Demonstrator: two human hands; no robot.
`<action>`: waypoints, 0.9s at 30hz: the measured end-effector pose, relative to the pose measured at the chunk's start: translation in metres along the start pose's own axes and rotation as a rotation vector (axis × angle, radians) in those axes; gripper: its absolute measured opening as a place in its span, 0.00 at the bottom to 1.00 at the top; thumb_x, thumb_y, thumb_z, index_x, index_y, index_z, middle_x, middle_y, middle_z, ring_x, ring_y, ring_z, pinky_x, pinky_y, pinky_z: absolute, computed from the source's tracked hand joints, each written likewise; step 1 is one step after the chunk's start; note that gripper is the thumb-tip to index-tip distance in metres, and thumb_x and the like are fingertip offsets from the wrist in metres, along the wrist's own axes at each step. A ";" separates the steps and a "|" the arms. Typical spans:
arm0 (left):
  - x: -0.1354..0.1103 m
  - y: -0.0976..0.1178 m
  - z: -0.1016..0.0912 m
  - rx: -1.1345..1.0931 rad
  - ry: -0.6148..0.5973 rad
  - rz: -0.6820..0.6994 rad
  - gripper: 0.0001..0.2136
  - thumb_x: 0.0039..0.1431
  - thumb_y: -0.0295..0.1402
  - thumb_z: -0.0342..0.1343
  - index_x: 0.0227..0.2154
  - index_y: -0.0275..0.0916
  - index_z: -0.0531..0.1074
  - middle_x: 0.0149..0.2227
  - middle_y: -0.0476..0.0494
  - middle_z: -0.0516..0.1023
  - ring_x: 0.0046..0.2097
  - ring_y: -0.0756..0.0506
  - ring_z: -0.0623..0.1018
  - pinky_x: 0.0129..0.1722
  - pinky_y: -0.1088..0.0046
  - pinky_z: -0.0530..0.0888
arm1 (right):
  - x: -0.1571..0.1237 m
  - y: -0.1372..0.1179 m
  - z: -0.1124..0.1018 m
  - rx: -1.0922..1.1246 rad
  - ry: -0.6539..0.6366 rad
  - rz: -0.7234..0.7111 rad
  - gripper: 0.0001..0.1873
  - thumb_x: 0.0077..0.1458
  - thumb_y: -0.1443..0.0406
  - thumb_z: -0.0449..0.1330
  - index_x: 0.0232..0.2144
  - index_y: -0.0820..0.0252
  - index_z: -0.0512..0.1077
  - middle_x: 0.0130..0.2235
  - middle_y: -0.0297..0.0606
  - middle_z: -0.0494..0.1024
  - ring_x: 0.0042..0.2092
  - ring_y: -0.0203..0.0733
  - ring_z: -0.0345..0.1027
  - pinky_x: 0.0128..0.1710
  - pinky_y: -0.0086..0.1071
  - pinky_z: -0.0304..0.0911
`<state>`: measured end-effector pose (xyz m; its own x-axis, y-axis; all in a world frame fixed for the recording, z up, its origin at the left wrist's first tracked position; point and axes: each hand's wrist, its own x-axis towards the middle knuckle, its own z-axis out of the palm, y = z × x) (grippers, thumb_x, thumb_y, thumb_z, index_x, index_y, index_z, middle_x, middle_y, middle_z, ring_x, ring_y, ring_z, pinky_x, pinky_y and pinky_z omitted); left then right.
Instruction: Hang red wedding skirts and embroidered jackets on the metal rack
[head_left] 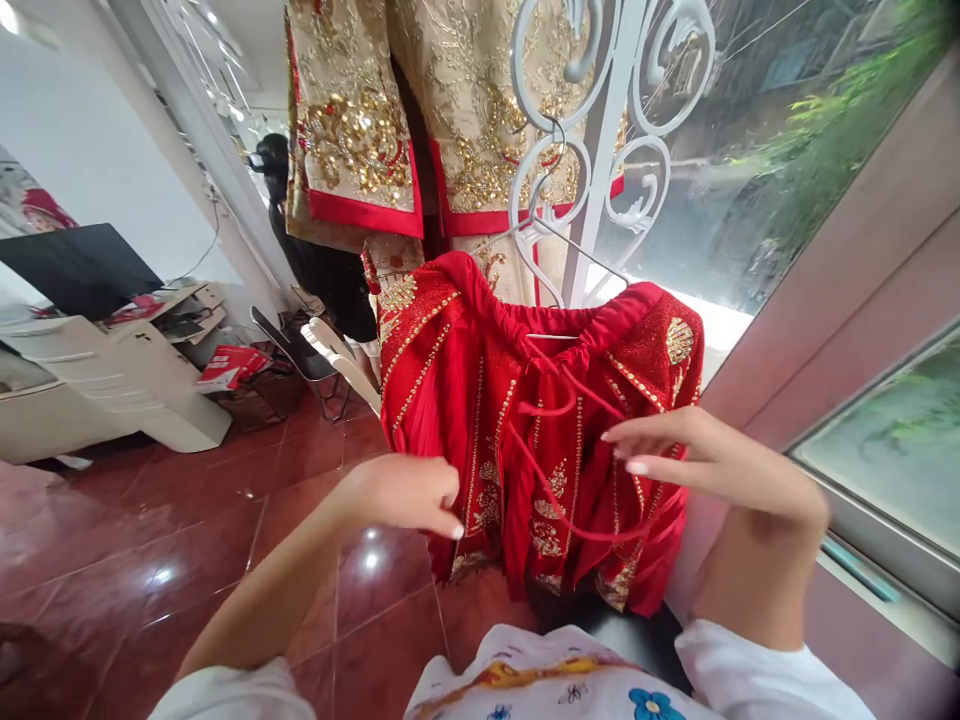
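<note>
A red skirt (525, 430) with gold embroidery and red drawstrings hangs on a wire hanger (555, 235) hooked into a white scrolled window grille (607, 130). My left hand (405, 492) is curled against the skirt's left folds, fingers bent inward at the fabric. My right hand (697, 455) reaches across the skirt's right side with its fingers stretched toward the drawstrings, touching or just above the cloth. Above the skirt hangs a cream and gold embroidered top (420, 110) with red borders.
A white desk (112, 370) with a dark monitor (75, 265) stands at the left on glossy red floor tiles (150, 560). A dark chair (300, 355) and a white chair back (341, 360) stand behind the skirt. A window (825, 150) and pink wall fill the right.
</note>
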<state>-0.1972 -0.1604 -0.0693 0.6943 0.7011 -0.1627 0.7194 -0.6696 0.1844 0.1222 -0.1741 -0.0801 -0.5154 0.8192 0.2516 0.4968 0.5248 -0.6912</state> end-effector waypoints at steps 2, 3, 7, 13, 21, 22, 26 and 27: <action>0.014 0.013 -0.009 0.072 0.171 0.020 0.09 0.59 0.38 0.53 0.30 0.40 0.75 0.31 0.48 0.78 0.30 0.47 0.77 0.29 0.73 0.70 | 0.021 -0.008 0.022 -0.150 0.155 0.075 0.13 0.57 0.55 0.55 0.36 0.56 0.76 0.32 0.36 0.79 0.30 0.37 0.71 0.31 0.30 0.63; 0.026 0.019 -0.018 0.078 0.279 0.089 0.11 0.63 0.37 0.48 0.36 0.40 0.75 0.37 0.47 0.78 0.37 0.47 0.77 0.36 0.70 0.72 | 0.035 -0.009 0.035 -0.172 0.254 0.095 0.13 0.59 0.59 0.53 0.34 0.57 0.75 0.31 0.36 0.78 0.29 0.37 0.70 0.30 0.30 0.62; 0.087 0.029 -0.046 0.299 0.747 0.140 0.15 0.65 0.37 0.43 0.42 0.36 0.73 0.45 0.39 0.75 0.50 0.42 0.72 0.56 0.59 0.63 | 0.078 0.000 0.078 -0.332 0.505 0.145 0.12 0.56 0.70 0.50 0.31 0.60 0.74 0.31 0.39 0.77 0.31 0.40 0.70 0.31 0.31 0.59; 0.111 0.000 -0.040 0.555 0.698 0.081 0.13 0.60 0.37 0.50 0.35 0.33 0.76 0.35 0.38 0.75 0.44 0.41 0.72 0.56 0.55 0.60 | 0.078 0.011 0.093 -0.154 0.636 0.055 0.12 0.55 0.69 0.52 0.38 0.61 0.75 0.39 0.41 0.79 0.40 0.43 0.74 0.41 0.35 0.65; 0.073 -0.014 -0.052 0.522 0.504 0.194 0.11 0.57 0.29 0.47 0.28 0.36 0.75 0.32 0.43 0.71 0.40 0.44 0.69 0.51 0.60 0.64 | 0.103 0.000 0.123 -0.005 0.748 0.062 0.12 0.57 0.64 0.53 0.38 0.62 0.75 0.37 0.43 0.80 0.35 0.43 0.73 0.38 0.34 0.66; 0.071 -0.015 -0.054 0.494 0.489 0.209 0.11 0.57 0.29 0.47 0.28 0.36 0.75 0.31 0.44 0.71 0.40 0.44 0.69 0.51 0.59 0.64 | 0.106 -0.003 0.125 0.020 0.775 0.062 0.12 0.57 0.62 0.54 0.37 0.62 0.75 0.35 0.42 0.80 0.33 0.42 0.73 0.36 0.34 0.66; 0.063 -0.021 -0.061 0.405 0.477 0.244 0.11 0.60 0.32 0.47 0.27 0.37 0.74 0.32 0.45 0.70 0.39 0.45 0.69 0.53 0.60 0.62 | 0.111 -0.015 0.126 0.130 0.820 0.057 0.13 0.59 0.60 0.54 0.31 0.61 0.74 0.28 0.37 0.78 0.26 0.37 0.68 0.30 0.30 0.61; 0.060 -0.021 -0.062 0.386 0.477 0.250 0.12 0.61 0.33 0.46 0.27 0.37 0.73 0.32 0.45 0.70 0.39 0.45 0.69 0.53 0.60 0.62 | 0.110 -0.019 0.125 0.114 0.817 0.053 0.13 0.59 0.60 0.54 0.29 0.60 0.73 0.27 0.36 0.77 0.26 0.36 0.67 0.29 0.29 0.59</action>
<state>-0.1721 -0.0889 -0.0234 0.8199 0.4857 0.3031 0.5552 -0.8038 -0.2137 -0.0309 -0.1227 -0.1244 0.1987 0.7751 0.5998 0.4094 0.4904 -0.7693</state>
